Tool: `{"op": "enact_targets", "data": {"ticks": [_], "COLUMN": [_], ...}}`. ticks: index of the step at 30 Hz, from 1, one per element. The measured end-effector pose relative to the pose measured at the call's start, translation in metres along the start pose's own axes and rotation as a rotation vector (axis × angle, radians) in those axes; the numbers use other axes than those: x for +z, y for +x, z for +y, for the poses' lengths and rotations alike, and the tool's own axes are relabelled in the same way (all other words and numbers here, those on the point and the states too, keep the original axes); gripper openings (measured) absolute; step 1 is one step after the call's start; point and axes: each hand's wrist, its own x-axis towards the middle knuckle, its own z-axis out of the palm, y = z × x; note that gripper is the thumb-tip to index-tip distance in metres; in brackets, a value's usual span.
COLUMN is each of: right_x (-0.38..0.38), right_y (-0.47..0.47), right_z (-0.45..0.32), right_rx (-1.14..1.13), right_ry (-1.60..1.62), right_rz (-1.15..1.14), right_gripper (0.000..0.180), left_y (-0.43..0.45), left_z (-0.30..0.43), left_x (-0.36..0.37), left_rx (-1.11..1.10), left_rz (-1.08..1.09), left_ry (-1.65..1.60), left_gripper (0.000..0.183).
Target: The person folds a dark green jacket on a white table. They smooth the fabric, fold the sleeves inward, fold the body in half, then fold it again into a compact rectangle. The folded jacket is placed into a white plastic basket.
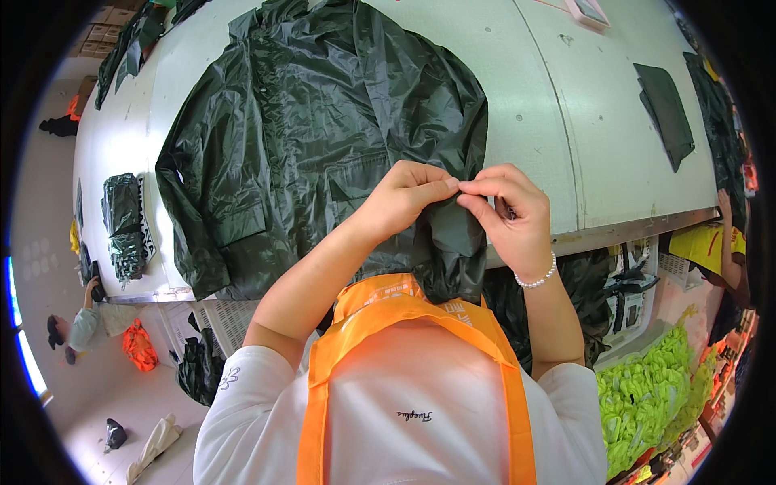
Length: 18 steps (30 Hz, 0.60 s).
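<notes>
A dark green rain jacket of shiny, wrinkled fabric lies spread out, front up, on the pale table before me. Its collar points away and its hem hangs at the near edge. My left hand reaches over the sleeve on the right, thumb and forefinger pinched together. Fingertip to fingertip with it is my right hand, thumb and forefinger close together above that same sleeve. Whatever may be between the fingertips is too small to see. Something small and dark shows inside the curl of my right fingers.
A rolled dark bundle sits left on the table. Right are a folded dark garment and a pink-edged device. Crates stand below. Yellow-green garments are heaped at lower right. Other people work at both sides.
</notes>
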Motion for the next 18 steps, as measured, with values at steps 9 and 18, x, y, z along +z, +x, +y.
{"op": "enact_targets", "data": {"ticks": [9,18], "right_x": [0.014,0.014], "right_y": [-0.009,-0.002], "right_z": [0.015,0.014], "right_rx": [0.132,0.23], "right_ry": [0.065,0.059], "right_rz": [0.021,-0.039], "right_gripper": [0.006,0.012], "left_y": [-0.002,-0.012], "left_z": [0.0,0.014], "left_x": [0.0,0.01], "left_rx": [0.059,0.186], "left_rz": [0.094,0.238], "left_ry": [0.176,0.733], "left_gripper": [0.015,0.015]}}
